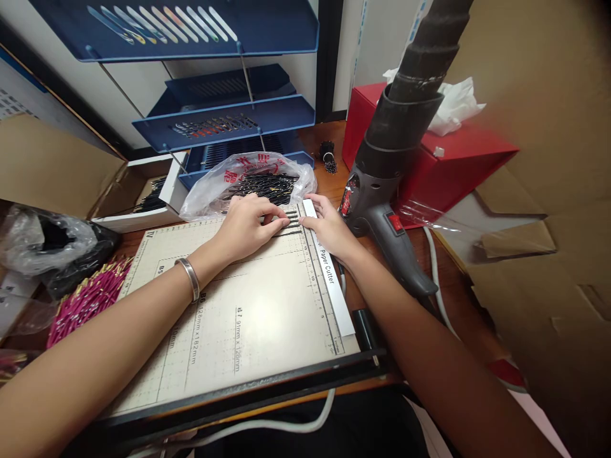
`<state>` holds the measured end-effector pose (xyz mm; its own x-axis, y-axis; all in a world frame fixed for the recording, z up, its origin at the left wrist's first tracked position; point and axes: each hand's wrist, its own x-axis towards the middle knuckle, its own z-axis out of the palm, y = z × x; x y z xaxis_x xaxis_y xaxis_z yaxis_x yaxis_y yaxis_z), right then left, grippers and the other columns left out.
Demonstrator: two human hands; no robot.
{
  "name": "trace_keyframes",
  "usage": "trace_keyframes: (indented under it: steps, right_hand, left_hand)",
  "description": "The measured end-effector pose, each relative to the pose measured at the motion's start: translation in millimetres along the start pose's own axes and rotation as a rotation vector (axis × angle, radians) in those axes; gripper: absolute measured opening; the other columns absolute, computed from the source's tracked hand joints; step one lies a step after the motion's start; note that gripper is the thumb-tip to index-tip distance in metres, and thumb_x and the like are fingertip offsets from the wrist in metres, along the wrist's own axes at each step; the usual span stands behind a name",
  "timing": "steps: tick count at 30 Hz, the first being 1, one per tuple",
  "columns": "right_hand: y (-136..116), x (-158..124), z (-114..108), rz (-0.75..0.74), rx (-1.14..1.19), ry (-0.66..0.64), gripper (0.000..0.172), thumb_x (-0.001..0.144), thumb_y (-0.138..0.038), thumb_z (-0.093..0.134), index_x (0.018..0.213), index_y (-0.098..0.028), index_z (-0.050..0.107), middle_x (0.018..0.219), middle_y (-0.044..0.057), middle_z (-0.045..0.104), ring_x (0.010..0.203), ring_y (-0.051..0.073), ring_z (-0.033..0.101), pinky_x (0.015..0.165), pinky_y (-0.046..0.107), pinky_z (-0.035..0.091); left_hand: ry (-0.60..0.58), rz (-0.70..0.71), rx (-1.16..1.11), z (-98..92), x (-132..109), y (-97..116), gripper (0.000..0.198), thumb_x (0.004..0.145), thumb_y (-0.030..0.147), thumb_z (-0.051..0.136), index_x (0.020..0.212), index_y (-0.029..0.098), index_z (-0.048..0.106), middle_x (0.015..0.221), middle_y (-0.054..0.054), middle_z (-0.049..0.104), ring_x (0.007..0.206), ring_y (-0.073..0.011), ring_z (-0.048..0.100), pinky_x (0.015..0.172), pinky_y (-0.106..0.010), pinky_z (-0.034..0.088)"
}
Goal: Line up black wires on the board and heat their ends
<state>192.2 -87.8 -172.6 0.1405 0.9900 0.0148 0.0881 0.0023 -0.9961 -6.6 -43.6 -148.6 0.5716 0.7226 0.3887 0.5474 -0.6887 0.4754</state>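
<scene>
Several short thin black strips [292,221] lie side by side across the upper right of a cream paper cutter board [277,305], next to its printed ruler. My left hand [251,222], with a silver bracelet at the wrist, rests on the board and pinches a black strip between thumb and forefinger. At the other ends of the strips is my right hand [329,226], its thumb tip touching them. The right forefinger is apart from the thumb, over the top of the white edge bar [327,273]; its other fingers are partly hidden.
Behind the board, a clear plastic bag [210,184] holds many thin black pieces. Blue tiered trays [224,117] stand beyond it. A heat gun [382,197] and a red box [463,152] are at right. Magenta gold-tipped pieces [88,302] and an open white carton [131,219] lie left.
</scene>
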Motion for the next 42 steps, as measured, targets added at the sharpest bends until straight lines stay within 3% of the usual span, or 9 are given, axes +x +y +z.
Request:
trace_keyframes:
  steps: [42]
  right_hand:
    - [1.1, -1.0, 0.9, -0.031, -0.014, 0.013, 0.054, 0.077, -0.020, 0.068, 0.129, -0.023, 0.053, 0.145, 0.011, 0.065, 0.139, 0.025, 0.061, 0.129, 0.046, 0.041]
  left_hand:
    - [-0.011, -0.005, 0.004, -0.5, -0.1, 2.2, 0.021, 0.094, 0.038, 0.071, 0.087, 0.024, 0.084, 0.071, -0.003, 0.069, 0.075, -0.0205, 0.055, 0.080, -0.038, 0.036]
